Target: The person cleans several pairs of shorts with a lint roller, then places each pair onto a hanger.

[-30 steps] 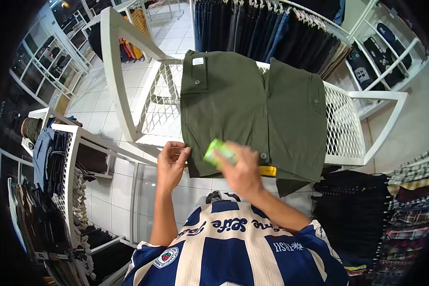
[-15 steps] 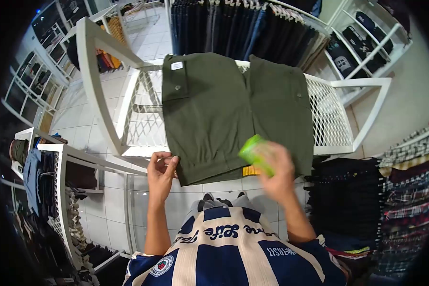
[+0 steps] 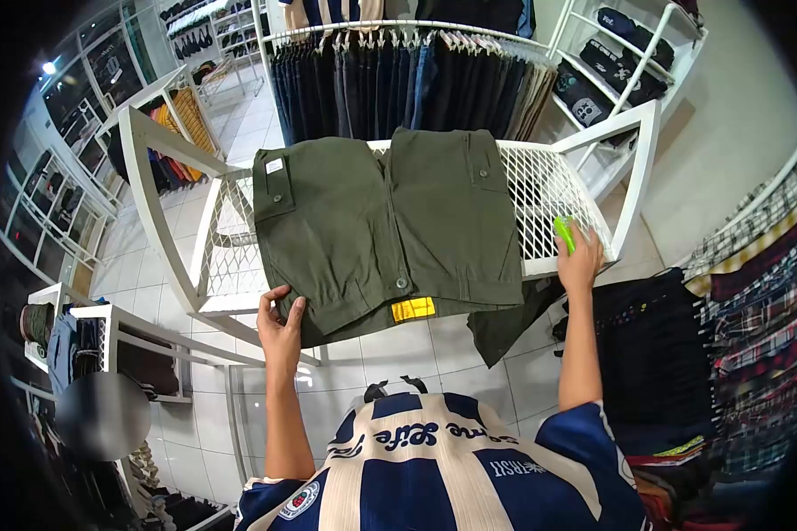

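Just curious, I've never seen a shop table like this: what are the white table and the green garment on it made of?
The white table looks like painted metal: open diamond mesh top, smooth frame. The green garment seems matte woven cloth, perhaps cotton: it folds softly and has buttons.

An olive-green folded cotton garment [image 3: 345,221] lies flat on a white metal mesh table [image 3: 540,186], filling its middle and left part. A yellow rectangular tag [image 3: 413,309] sits at the garment's near edge, and a loose flap of the dark green cloth [image 3: 505,323] hangs off the table just right of the tag. The left hand [image 3: 279,332] is at the garment's near left corner. The right hand [image 3: 580,261] is at the table's right near corner, with a small bright green plastic object [image 3: 564,234] in it. Behind the table runs a rail of dark hanging trousers [image 3: 416,80]. Stacks of checked folded fabric [image 3: 753,310] stand to the right, and a white shelf unit of folded clothes [image 3: 88,336] stands to the left.
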Demonstrator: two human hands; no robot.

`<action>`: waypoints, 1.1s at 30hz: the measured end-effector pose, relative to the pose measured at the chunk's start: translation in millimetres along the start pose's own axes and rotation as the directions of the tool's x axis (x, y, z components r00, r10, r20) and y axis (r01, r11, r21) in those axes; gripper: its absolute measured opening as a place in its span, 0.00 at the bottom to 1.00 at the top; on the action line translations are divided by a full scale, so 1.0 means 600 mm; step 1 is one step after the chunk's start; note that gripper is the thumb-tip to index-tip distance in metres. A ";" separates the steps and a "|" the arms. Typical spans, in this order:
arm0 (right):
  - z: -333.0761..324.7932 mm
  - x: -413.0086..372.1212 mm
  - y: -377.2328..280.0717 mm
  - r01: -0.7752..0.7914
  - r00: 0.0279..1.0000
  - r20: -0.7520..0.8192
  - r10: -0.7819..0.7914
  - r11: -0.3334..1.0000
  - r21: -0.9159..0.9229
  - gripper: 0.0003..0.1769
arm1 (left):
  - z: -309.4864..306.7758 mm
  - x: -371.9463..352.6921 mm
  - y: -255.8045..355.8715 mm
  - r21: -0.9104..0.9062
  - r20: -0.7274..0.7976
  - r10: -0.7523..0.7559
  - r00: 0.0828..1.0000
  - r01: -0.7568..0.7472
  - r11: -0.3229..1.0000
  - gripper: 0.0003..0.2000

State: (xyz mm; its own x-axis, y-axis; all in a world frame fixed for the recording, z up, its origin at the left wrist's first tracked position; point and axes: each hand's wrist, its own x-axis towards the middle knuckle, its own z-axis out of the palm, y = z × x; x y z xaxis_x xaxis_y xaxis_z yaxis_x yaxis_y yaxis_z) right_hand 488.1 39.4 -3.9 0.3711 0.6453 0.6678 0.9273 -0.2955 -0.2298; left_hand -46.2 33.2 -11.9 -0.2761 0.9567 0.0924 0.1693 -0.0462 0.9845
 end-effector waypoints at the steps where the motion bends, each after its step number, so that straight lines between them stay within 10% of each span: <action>1: -0.024 -0.008 -0.028 0.054 0.992 -0.105 -0.070 0.988 -0.145 0.23 | 0.007 -0.004 -0.002 0.001 -0.008 0.001 1.000 -0.001 1.000 0.21; 3: -0.068 -0.038 -0.081 -0.234 0.970 0.095 0.223 0.964 0.125 0.22 | 0.020 -0.017 -0.005 -0.007 -0.049 -0.036 0.998 0.036 0.999 0.24; 7: -0.079 -0.117 -0.129 -0.572 0.708 0.687 0.164 0.703 0.422 0.28 | 0.047 -0.060 0.026 -0.047 -0.285 -0.162 0.945 0.155 0.987 0.25; 11: -0.069 -0.112 -0.123 -0.726 0.676 0.725 0.133 0.287 0.625 0.16 | 0.041 -0.035 -0.026 -0.168 -0.162 -0.162 0.973 0.135 0.977 0.26; 19: -0.050 -0.115 -0.057 -0.750 0.662 0.721 0.204 0.188 0.635 0.12 | 0.115 -0.023 -0.007 -0.259 -0.104 -0.115 0.988 0.085 0.962 0.20; 27: -0.039 -0.157 -0.029 -0.775 0.620 0.783 0.053 0.192 0.602 0.16 | 0.087 -0.065 -0.038 -0.309 -0.229 -0.189 0.955 0.112 0.944 0.22; 31: -0.087 -0.207 -0.057 -0.246 0.967 0.199 0.156 0.764 0.596 0.20 | 0.066 -0.141 -0.027 -0.298 -0.314 -0.205 0.927 0.109 0.948 0.20; 33: -0.124 -0.244 -0.106 -0.323 0.915 0.398 0.069 0.717 0.617 0.16 | 0.047 -0.189 -0.045 -0.292 -0.276 -0.247 0.929 0.164 0.942 0.19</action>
State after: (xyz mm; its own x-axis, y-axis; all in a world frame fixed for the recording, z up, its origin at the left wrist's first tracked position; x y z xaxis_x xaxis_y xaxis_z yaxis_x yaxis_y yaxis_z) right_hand 371.4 -88.7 -34.3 0.4233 0.8500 0.3135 0.5758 0.0147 -0.8174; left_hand 7.4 -65.8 -53.0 -0.5592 0.8208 -0.1166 -0.1625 0.0294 0.9863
